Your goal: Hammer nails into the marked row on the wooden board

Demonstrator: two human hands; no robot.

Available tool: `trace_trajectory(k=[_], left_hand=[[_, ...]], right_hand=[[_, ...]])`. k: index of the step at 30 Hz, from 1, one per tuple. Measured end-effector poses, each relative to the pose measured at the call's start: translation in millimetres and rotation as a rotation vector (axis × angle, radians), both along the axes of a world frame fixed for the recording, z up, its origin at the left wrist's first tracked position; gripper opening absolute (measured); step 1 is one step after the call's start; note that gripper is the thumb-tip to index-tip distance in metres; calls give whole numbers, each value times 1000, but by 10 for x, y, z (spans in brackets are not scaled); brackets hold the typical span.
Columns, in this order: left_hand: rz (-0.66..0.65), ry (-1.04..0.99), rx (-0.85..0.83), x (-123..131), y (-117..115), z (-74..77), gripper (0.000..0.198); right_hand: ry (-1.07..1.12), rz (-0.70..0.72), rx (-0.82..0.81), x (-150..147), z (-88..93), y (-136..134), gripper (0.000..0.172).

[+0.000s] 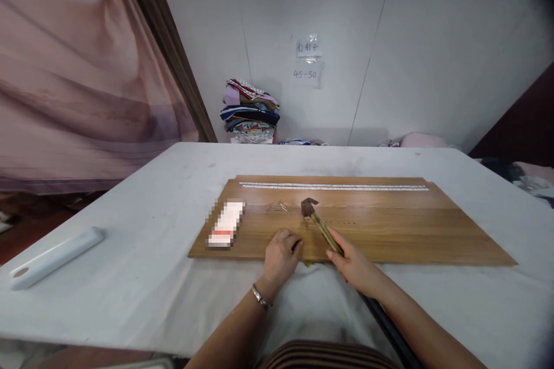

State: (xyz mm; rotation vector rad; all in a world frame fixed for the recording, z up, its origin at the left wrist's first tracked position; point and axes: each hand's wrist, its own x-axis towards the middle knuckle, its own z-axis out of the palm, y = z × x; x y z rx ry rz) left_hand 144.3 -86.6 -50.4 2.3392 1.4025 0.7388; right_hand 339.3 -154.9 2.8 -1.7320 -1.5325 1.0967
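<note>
My right hand is wrapped round the yellowish handle of a claw hammer. The rusty hammer head is over the middle of a wooden board. My left hand rests at the board's near edge, left of the hammer, its fingers curled in; whether anything is between them is hidden. Just beyond it lie several loose nails. A row of small dark marks, nails or holes, runs to the right of the hammer head. A black shaft extends under my right forearm, in line with the handle.
Two white strips run along the board's far side. A blurred-out phone-like rectangle lies on its left. The board sits on a white-covered table with a white, long-handled object at left. Folded clothes are stacked by the wall.
</note>
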Motion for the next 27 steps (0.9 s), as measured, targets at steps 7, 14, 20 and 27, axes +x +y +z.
trace_trajectory(k=[7,14,20,27], left_hand=[[-17,-21,54,-4,5,-23,16],[0,4,58,-2,5,-24,16],[-1,17,48,-1,2,-9,16],[1,15,73,-6,2,-11,15]], right_hand=[[25,8,52,-10,-53,15,60],[67,-9,147,20,-95,15,59],[93,5,195,8,-131,29,58],[82,-2,226,20,-137,25,58]])
